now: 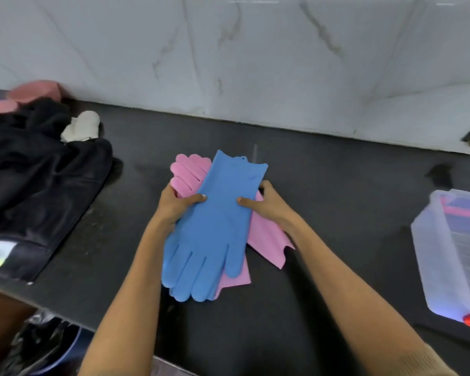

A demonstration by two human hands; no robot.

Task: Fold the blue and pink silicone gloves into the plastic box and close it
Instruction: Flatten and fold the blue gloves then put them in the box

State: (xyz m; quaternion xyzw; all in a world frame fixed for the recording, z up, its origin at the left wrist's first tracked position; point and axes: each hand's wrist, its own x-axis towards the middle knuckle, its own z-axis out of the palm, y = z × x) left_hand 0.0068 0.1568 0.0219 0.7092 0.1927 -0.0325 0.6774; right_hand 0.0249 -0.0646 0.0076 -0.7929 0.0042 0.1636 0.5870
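Your left hand (174,203) and right hand (266,203) grip the flat blue silicone glove (215,226) over pink silicone gloves (266,240), frame centre, on the dark tabletop (337,199).

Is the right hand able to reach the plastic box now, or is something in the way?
Probably yes, but not freely. The counter between the right hand and the plastic box looks bare, and the box is on that hand's side. However, the hand grips the blue glove, so it must release or carry it.

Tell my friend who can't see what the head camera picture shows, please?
Two hands, left hand and right hand, grip a blue glove lying on pink gloves on a dark counter. A clear plastic box sits open at the right.
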